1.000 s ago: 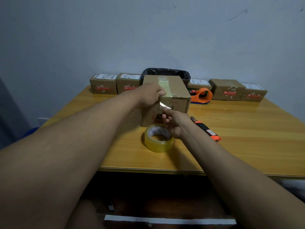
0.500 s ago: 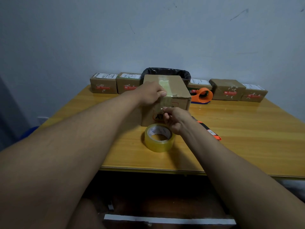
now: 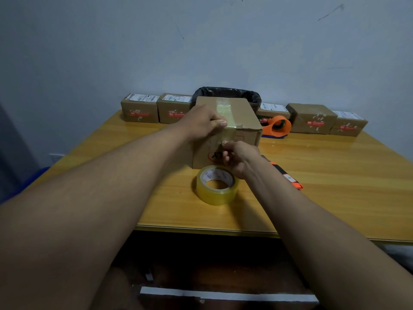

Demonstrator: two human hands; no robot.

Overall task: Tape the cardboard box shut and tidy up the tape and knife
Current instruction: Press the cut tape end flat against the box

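We see the R hand [image 3: 240,158] higher on the cardboard box [image 3: 243,121] front vs 1 s ago, fingers pinched narrow, pressing the tape strip end flat; the shiny loose flap seen earlier is gone. L hand [image 3: 202,124] unchanged, curled over the box's top front edge, thumb on the strip. Box sits mid-table [image 3: 335,175]. Tape roll [image 3: 216,185] lies flat just at box's 6 o'clock, same spot. Knife [image 3: 290,177], orange/black, at roll's 3 o'clock, partly hidden by R wrist. Box front has a dark mark, unreadable. Small boxes [image 3: 140,110] at 12 o'clock carry red and white labels, text too small.
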